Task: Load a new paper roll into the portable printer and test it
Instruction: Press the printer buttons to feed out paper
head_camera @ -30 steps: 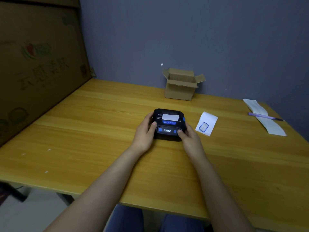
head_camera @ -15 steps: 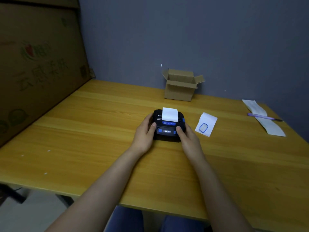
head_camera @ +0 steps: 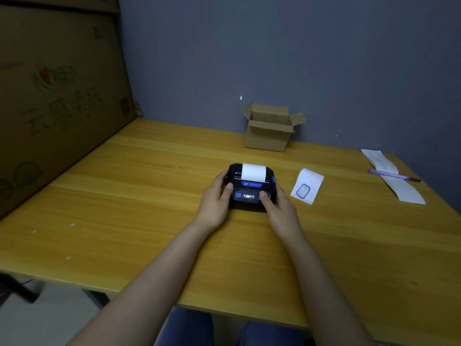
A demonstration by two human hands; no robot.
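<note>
both hands — left hand [head_camera: 215, 201]; right hand [head_camera: 279, 208] — cup the printer [head_camera: 251, 187]

left hand [head_camera: 214, 201] grip: curled, thumb up front | right hand [head_camera: 279, 208] grip: curled, thumb pressing | forearms extended

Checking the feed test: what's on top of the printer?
A blank white paper strip sticks out of the printer top slot. The right hand thumb covers a front button; the roll inside is hidden.
</note>
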